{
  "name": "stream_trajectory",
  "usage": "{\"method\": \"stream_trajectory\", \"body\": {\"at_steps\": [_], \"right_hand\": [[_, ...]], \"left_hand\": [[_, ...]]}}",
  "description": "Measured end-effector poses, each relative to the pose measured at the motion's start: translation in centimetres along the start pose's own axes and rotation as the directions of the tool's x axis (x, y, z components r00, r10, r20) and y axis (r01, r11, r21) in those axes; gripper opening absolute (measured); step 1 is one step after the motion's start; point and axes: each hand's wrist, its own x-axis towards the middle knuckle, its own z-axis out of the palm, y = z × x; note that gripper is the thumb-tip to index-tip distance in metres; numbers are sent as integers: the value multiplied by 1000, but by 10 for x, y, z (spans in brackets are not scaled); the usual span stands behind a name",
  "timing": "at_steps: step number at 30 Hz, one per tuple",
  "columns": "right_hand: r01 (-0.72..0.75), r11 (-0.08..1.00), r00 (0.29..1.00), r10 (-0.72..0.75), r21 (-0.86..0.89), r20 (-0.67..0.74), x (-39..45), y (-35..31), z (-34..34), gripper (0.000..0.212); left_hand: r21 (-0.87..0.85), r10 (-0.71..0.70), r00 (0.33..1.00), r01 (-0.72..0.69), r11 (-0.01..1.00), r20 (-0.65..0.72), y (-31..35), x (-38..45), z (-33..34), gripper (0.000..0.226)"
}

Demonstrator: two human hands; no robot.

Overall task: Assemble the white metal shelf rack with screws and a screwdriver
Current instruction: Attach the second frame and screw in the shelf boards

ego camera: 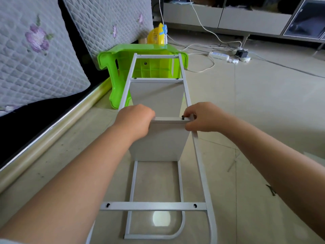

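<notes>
The rack (159, 173) lies on the floor, a shelf (168, 120) being fixed. Left hand (135, 120) grips the shelf's edge; right hand (202, 117) pinches a screw (183, 117) at its fingertips — next, probably seating it straight, then the screwdriver.

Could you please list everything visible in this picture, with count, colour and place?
Shelf rack frame: one, white, lying on the floor, centre.
Shelf panels: two, white, set in the frame.
Screw: one, dark, at the near panel's right corner.
Stool: one, green, behind the frame.
Mattresses: two, grey quilted, left.
Power strip: one, white, floor behind.
Left hand: grips the near panel's left edge.
Right hand: pinches the screw.
</notes>
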Motion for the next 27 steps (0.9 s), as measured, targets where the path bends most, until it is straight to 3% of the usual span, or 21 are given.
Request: {"method": "stream_trajectory", "body": {"at_steps": [2,6,15,27], "right_hand": [[-54,992,998,51,-110,-23,5,-8,6,25],[-128,979,989,113,-161,-98,8,-17,12,14],[-135,988,975,119,-78,-185,8,-13,11,18],[-112,989,978,92,-100,-189,14,-6,19,18]], "left_hand": [[29,-13,1000,14,999,-11,0,-1,-1,23],[59,-29,999,31,998,-43,-2,-3,0,21],[103,-3,998,10,995,-68,-2,-1,-2,15],[100,-14,999,19,995,-50,0,1,2,19]]}}
